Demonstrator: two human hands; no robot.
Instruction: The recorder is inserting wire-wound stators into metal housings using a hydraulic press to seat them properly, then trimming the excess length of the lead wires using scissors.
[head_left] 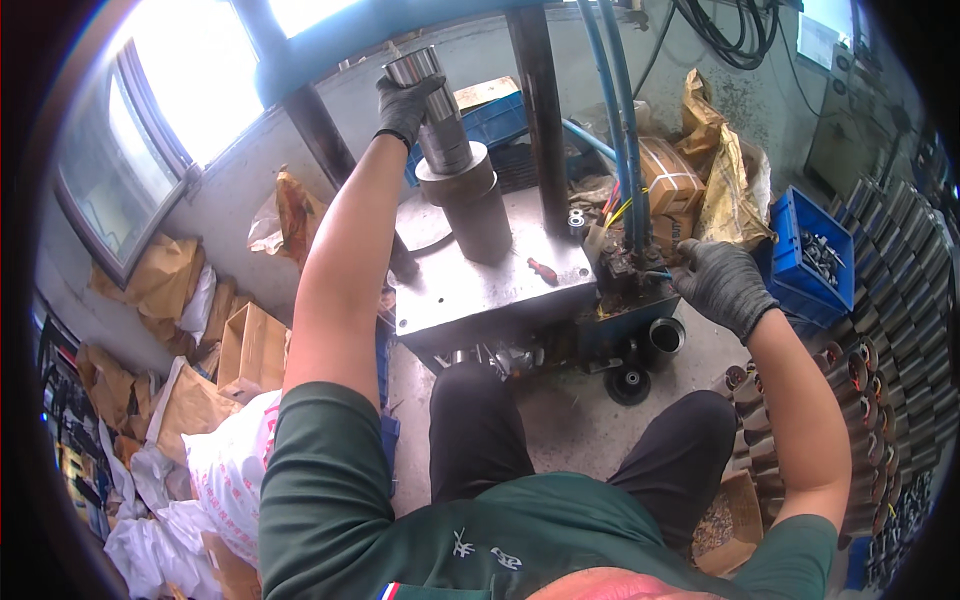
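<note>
My left hand, in a dark grey glove, is raised and closed round the left side of a shiny metal sleeve. The sleeve has an open ring-like top and stands, slightly tilted in view, on a thick stepped metal cylinder. That cylinder rests on the steel plate of a press. My right hand, gloved too, is curled beside the greasy valve block at the press's right; what its fingers hold is hidden. A small red-handled tool lies on the plate.
Two dark press columns rise from the plate. Blue hoses run down to the valve block. A blue crate of metal parts and stacked metal tubes stand at right. Cartons and white sacks crowd the left.
</note>
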